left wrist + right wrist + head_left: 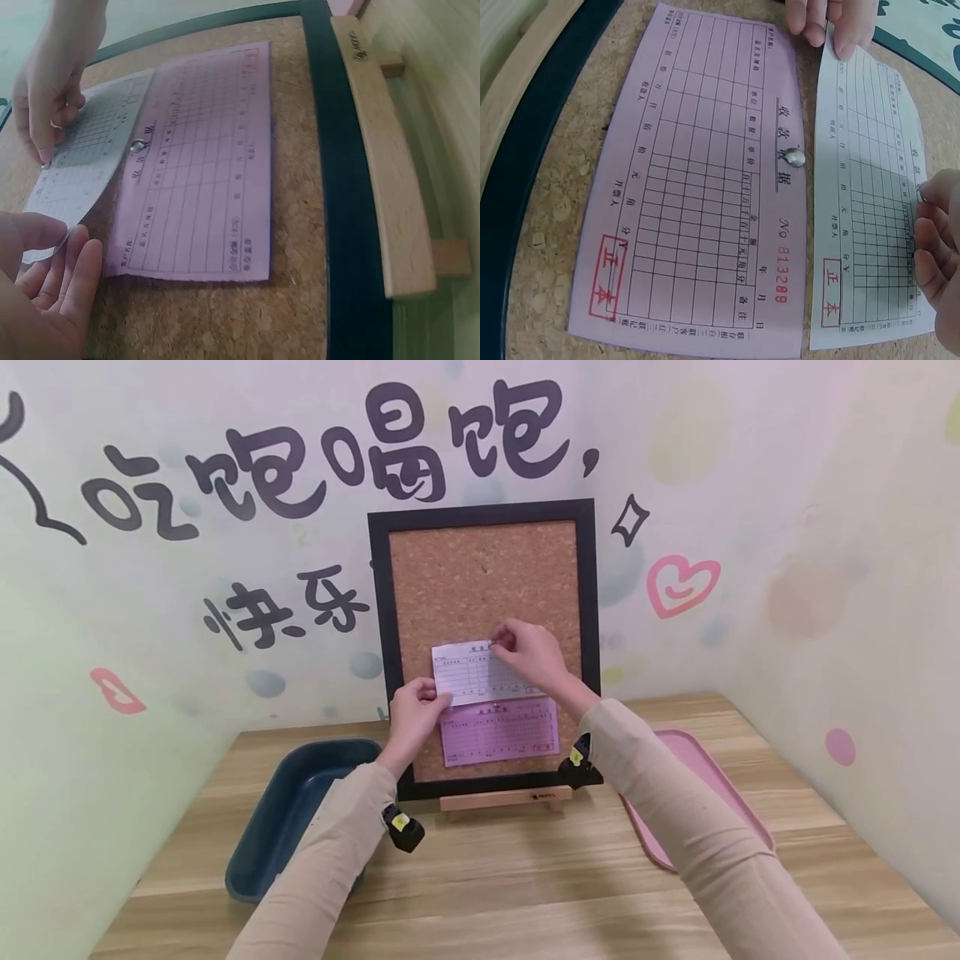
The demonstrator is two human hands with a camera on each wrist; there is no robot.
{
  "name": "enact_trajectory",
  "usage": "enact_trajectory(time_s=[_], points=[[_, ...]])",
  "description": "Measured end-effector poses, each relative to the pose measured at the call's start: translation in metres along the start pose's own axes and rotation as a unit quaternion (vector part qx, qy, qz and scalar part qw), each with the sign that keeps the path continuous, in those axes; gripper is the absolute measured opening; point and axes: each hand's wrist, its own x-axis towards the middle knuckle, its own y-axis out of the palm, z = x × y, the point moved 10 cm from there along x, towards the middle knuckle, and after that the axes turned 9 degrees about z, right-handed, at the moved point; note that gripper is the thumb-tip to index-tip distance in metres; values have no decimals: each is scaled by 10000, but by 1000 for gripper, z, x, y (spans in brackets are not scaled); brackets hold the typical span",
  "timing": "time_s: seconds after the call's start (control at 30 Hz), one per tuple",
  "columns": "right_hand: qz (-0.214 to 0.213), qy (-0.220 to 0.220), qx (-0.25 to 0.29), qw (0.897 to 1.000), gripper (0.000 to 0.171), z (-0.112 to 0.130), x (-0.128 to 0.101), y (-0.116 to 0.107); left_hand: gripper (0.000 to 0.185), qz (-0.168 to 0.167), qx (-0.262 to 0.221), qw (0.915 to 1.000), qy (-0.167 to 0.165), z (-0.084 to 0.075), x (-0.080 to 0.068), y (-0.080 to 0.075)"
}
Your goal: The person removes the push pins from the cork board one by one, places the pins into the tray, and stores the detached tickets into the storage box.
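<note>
Against the upright cork board (480,585), the right hand (528,653) pinches the top edge of a white slip (468,675) of thin printed paper, fingers curled and something small and metallic just showing between the fingertips in the right wrist view. The left hand (414,710) pinches the slip's lower left corner between thumb and fingers, and the paper bows slightly away from the cork there. Both forearms rise from the surface (525,877) in beige sleeves, bent up at the wrist.

Just below the hands, a pink slip (501,733) of the same ruled, rectangular form lies flat on the grainy cork, held by a round silver pin (796,157) near its top edge; the white slip overlaps that edge. The board has a black frame and rests on a pale wooden stand (501,799). Left of the left arm sits a dark blue plastic bin (288,810); right of the right arm lies a flat pink tray (712,781), both on the wood-grain surface.
</note>
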Motion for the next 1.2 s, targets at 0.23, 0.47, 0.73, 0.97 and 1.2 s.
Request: enact_trajectory(time_s=[0.23,0.47,0.73,0.97,1.2], points=[[-9,124,-165,9998,13,0,1,1,21,150,-494,9986,-84,8,1,0],[-165,142,-415,9989,10,2,3,0,22,133,-453,9988,-98,6,0,-1],[-149,185,-451,9987,9,2,4,1,22,119,-451,9989,-96,5,0,-1],[-70,263,-541,9982,9,3,4,2,21,73,-423,9990,-78,5,2,-2],[-6,311,-602,9977,8,4,4,3,21,75,-308,9995,-65,4,1,-2]])
